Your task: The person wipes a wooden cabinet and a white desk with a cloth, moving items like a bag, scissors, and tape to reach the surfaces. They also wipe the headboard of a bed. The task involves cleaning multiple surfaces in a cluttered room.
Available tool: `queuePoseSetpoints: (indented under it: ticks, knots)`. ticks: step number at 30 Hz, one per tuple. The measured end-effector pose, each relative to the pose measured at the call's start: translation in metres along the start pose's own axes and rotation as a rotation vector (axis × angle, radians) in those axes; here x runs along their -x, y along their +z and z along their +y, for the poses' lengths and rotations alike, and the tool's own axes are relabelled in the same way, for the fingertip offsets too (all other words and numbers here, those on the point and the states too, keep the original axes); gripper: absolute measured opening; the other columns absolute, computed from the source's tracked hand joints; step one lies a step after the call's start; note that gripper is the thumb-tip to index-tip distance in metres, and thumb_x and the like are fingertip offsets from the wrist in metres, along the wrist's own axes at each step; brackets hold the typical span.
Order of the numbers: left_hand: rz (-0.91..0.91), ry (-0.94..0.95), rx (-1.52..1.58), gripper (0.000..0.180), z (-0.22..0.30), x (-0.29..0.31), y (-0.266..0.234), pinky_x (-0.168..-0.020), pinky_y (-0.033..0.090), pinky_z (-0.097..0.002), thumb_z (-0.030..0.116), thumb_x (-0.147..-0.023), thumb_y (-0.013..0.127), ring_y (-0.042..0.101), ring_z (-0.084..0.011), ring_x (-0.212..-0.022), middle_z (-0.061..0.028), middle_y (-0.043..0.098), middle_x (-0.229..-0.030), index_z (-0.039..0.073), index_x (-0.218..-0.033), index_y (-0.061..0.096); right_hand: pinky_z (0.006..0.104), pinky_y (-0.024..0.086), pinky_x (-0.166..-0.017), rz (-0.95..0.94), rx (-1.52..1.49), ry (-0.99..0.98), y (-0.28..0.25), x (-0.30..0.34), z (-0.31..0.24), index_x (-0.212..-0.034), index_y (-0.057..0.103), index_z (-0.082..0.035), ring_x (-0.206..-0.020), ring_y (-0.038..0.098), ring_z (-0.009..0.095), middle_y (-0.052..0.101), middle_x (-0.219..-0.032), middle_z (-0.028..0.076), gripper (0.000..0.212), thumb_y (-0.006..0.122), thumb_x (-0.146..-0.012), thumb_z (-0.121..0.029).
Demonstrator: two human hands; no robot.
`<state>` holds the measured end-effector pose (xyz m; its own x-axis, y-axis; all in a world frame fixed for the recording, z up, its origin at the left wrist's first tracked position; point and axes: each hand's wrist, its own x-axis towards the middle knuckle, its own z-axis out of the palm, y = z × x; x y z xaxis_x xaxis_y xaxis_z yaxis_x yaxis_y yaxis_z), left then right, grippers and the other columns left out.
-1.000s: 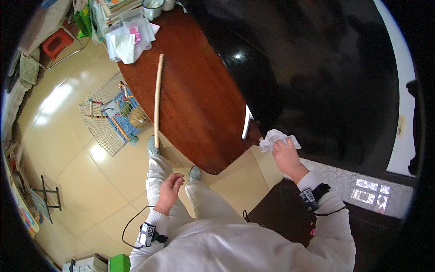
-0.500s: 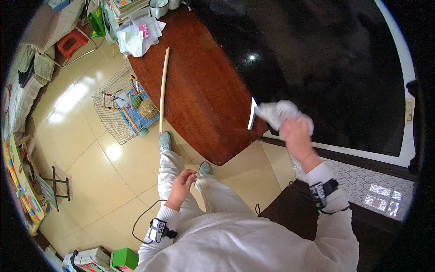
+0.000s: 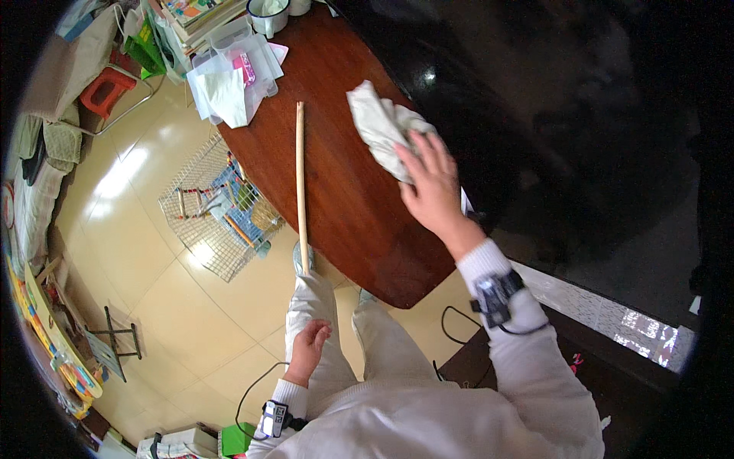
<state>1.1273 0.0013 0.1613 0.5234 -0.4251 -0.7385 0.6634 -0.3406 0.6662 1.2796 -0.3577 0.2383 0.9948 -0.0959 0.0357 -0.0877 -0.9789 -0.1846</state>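
Cloth (image 3: 377,125) now over tabletop (image 3: 353,206) near its edge, in right-hand grip (image 3: 430,177), open room toward stick (image 3: 301,183).

A red-brown table (image 3: 348,199) is set on a pale tiled floor (image 3: 172,314).

The table's far end is taken up by stacked books (image 3: 193,17), a white mug (image 3: 267,23) and a heap of paper and plastic (image 3: 225,99); a pale stick (image 3: 300,176) is laid lengthwise, its near end carried past the edge; whether the cloth (image 3: 375,122) by the right edge is borne too cannot be told, while on the floor a wire cage (image 3: 205,256), a red stool (image 3: 111,92) and a folding stool (image 3: 112,331) are stood.
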Motion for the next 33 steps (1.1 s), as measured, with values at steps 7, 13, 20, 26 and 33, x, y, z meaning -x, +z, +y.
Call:
queuePoseSetpoints:
  ticks: [7,13,20,26,33]
  knots:
    - [0.028,-0.095,0.02,0.018,-0.006,-0.009,-0.026,-0.08,0.049,-0.027,0.01,-0.096,0.052,0.06,-0.0146,-0.087,-0.0069,0.063,-0.091,-0.004,-0.104,0.058,0.0632,0.019,-0.108,-0.16,0.111,0.083,0.107,-0.114,0.0,-0.135,0.045,-0.021,-0.141,0.018,0.034,0.025,-0.152,0.003,0.046,0.05,-0.09,-0.015]
    - [0.001,-0.035,-0.039,0.016,-0.004,-0.014,-0.025,-0.075,0.05,-0.0274,0.009,-0.094,0.054,0.063,-0.0147,-0.08,-0.0093,0.066,-0.088,-0.001,-0.105,0.059,0.0513,0.028,-0.106,-0.049,0.107,0.35,0.106,-0.089,0.037,-0.138,0.037,-0.018,-0.135,0.027,0.033,0.029,-0.148,0.009,0.049,0.051,-0.09,-0.019]
    - [-0.04,0.007,-0.089,0.017,-0.006,-0.019,-0.019,-0.073,0.05,-0.0271,0.011,-0.094,0.055,0.063,-0.0149,-0.078,-0.0089,0.066,-0.086,-0.001,-0.105,0.06,0.0601,0.028,-0.103,-0.068,0.156,0.577,0.09,0.084,0.038,-0.141,0.036,-0.018,-0.135,0.024,0.041,0.029,-0.146,0.015,0.057,0.055,-0.09,-0.036]
    - [-0.081,0.065,-0.08,0.016,-0.014,-0.011,0.009,-0.072,0.05,-0.0271,0.01,-0.094,0.053,0.061,-0.013,-0.078,-0.0082,0.065,-0.084,-0.002,-0.105,0.058,0.0684,0.023,-0.101,-0.301,-0.037,0.361,0.092,0.187,-0.037,-0.136,0.044,-0.022,-0.138,0.017,0.041,0.029,-0.145,0.013,0.058,0.063,-0.083,-0.036]
    - [-0.063,0.063,-0.067,0.018,-0.047,0.024,0.058,-0.076,0.049,-0.026,0.011,-0.096,0.052,0.06,-0.0128,-0.082,-0.0065,0.064,-0.089,-0.002,-0.107,0.058,0.0528,0.036,-0.101,-0.313,-0.172,0.146,0.082,0.328,-0.01,-0.122,0.058,-0.019,-0.129,0.034,0.033,0.041,-0.138,0.008,0.045,0.061,-0.078,-0.011]
